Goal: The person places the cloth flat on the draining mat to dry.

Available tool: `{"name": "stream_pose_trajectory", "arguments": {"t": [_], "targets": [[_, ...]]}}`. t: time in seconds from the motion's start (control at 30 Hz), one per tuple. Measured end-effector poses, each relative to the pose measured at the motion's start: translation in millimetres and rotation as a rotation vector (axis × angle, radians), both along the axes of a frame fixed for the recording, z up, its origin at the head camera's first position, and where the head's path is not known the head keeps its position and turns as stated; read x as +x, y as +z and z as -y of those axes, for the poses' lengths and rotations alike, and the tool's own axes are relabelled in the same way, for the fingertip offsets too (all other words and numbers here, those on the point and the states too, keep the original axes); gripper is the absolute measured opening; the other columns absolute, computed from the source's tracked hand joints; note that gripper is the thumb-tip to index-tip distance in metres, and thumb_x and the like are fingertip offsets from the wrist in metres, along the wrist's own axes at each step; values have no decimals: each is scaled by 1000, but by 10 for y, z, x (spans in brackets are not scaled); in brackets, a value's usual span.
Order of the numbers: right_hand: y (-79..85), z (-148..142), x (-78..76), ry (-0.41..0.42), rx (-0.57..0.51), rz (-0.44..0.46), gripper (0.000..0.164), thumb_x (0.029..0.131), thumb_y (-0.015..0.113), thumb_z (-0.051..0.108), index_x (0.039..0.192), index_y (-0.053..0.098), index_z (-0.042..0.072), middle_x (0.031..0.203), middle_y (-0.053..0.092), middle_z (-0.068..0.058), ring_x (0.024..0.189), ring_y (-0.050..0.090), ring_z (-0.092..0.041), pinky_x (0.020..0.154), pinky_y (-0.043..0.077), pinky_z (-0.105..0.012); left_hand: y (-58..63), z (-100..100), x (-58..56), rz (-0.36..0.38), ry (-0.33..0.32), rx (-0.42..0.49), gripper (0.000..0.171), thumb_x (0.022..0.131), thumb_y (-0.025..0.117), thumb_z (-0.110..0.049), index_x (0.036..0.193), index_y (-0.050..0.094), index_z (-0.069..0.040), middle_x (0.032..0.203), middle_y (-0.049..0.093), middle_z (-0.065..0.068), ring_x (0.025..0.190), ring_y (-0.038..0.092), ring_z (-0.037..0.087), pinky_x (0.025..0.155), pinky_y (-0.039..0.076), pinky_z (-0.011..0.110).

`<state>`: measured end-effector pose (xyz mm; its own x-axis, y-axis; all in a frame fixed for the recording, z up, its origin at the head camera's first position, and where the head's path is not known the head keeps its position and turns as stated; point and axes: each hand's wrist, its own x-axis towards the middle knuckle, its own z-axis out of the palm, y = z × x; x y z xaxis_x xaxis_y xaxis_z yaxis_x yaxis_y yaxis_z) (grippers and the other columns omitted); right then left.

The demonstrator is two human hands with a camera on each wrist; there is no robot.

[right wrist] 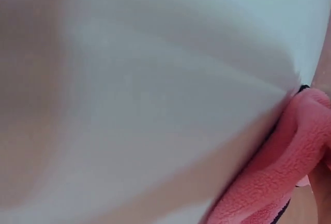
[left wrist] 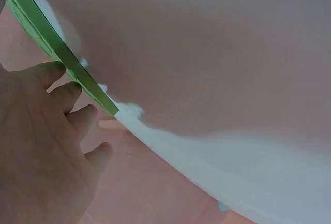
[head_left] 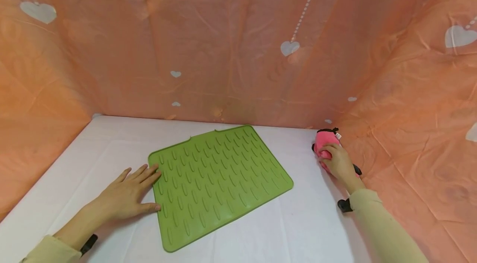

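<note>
A green rubbery mat (head_left: 220, 180) with rows of raised oval ridges lies at an angle on the white table. My left hand (head_left: 124, 194) is spread beside its left side, fingertips and thumb right at the rim. The left wrist view shows those fingertips against the mat's green edge (left wrist: 67, 58). Far to the right, my right hand (head_left: 340, 165) grips a bunched pink fleecy cloth (head_left: 326, 138) with black edging and a small white tag. In the right wrist view the cloth (right wrist: 279, 177) fills the lower right corner, and most of the hand is out of frame.
An orange curtain (head_left: 231, 60) with white hearts hangs along the back and both sides of the table. The pink cloth lies close against the right-hand curtain (head_left: 402, 163). White tabletop (head_left: 302, 213) shows between the mat and my right hand.
</note>
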<state>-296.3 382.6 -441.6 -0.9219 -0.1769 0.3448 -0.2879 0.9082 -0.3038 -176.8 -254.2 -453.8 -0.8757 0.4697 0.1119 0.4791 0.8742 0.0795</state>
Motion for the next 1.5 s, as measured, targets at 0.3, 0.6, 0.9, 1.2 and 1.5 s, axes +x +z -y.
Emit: {"name": "stream_pose_trajectory", "arguments": {"t": [0.3,0.6,0.9,1.2,1.5], "targets": [[48,81,-10,49,-113,-209,30,78,85,-9,104,72,-6,108,68,-23,107,63,-49,96,51,-63,0,0,10,19,4,11,99,85,65,-76,151,52,-3,160,43,19,144,43,46,112,30,72],[216,385,20,76,-181,-356,29,76,87,-8,102,75,-3,110,71,-21,111,64,-44,99,48,-49,-51,-12,26,30,4,13,99,85,66,-75,149,54,-1,159,44,21,143,44,46,112,31,71],[409,805,2,159,-256,-486,33,73,91,-4,103,79,-1,113,73,-20,108,65,-42,98,45,-28,-60,-12,21,31,15,18,100,85,65,-77,149,54,-1,160,44,20,144,43,45,113,31,71],[576,1241,34,312,-302,-552,33,71,91,-7,101,79,-1,111,74,-18,105,67,-39,98,43,-12,-67,-12,13,27,12,23,99,85,66,-75,149,54,-1,160,44,20,143,44,45,112,31,71],[608,1638,143,460,-278,-568,30,71,91,-7,97,79,2,111,74,-13,104,68,-35,89,55,-41,-52,-16,13,8,7,27,98,85,67,-74,148,55,0,158,45,20,142,45,45,112,32,71]]}}
